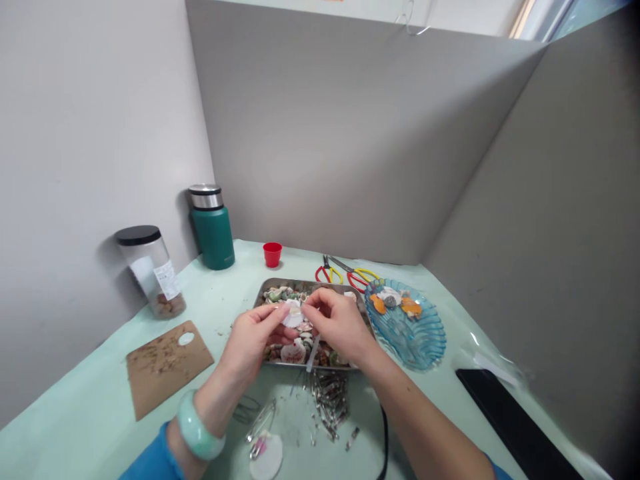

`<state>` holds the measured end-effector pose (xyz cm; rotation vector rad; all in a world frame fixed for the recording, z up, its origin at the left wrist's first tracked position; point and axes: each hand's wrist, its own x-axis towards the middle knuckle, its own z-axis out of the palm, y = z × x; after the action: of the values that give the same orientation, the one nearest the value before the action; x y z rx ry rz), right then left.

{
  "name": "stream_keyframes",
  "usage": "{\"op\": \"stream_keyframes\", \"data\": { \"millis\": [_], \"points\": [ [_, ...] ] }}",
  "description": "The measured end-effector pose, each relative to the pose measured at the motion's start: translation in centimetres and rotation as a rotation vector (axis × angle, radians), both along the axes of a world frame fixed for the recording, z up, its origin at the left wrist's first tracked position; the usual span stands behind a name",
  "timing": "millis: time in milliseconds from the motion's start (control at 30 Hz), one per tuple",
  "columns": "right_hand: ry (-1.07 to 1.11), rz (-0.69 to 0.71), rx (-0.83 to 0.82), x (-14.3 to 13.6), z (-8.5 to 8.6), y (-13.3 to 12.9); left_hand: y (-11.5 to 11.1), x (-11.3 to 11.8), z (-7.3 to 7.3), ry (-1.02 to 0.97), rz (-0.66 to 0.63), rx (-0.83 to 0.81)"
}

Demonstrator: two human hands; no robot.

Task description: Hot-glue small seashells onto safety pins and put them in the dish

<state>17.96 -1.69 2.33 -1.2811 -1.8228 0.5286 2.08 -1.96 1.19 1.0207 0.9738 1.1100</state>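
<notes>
So the white shell [293,315] is pinched between both hands right above the metal tray [265,292], and most of it is covered by fingertips, so its shape is hard to make out. A thin pale strip [313,353] hangs down from under the right hand [340,323]; can't tell what it is or whether it's attached to the shell. The tray is full of mixed shells, half hidden behind the hands.

Just in front of the tray there's a pile of metal clips [330,397], a few loose ones, and a round white pad [267,457] cut off near the bottom edge. To the right sits a blue glass dish [415,340] with a few orange and grey pieces, with red and yellow scissors [350,272] behind it. A dark flat thing [505,413] on the far right is only partly visible.

The tabletop [100,413] is pale green, boxed in by grey partition walls. On the left there's a brown card [167,365], a clear jar [150,270], a green flask [213,227] and a small red cup [273,254].

The left hand [253,340], with a jade bangle [197,427] on its wrist, grips the shell with thumb and fingers; the right is closed on it from the other side.
</notes>
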Motion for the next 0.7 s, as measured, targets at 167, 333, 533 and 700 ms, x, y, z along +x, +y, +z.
{"op": "stream_keyframes", "data": {
  "millis": [167, 333, 533, 700],
  "points": [
    [-0.096, -0.023, 0.253, -0.3, 0.3, -0.4, -0.1, 0.1, 0.3, 0.073, 0.058, 0.025],
    [-0.384, -0.031, 0.394, -0.8, -0.1, -0.7, -0.1, 0.0, -0.3, 0.138, 0.051, 0.022],
    [-0.549, -0.035, 0.391, -0.4, 0.1, -0.7, -0.2, 0.4, -0.3, 0.245, 0.088, 0.016],
    [-0.454, 0.020, 0.302, 0.3, 0.9, -1.0, -0.1, 0.3, -0.4, 0.314, 0.094, 0.020]
  ]
}}
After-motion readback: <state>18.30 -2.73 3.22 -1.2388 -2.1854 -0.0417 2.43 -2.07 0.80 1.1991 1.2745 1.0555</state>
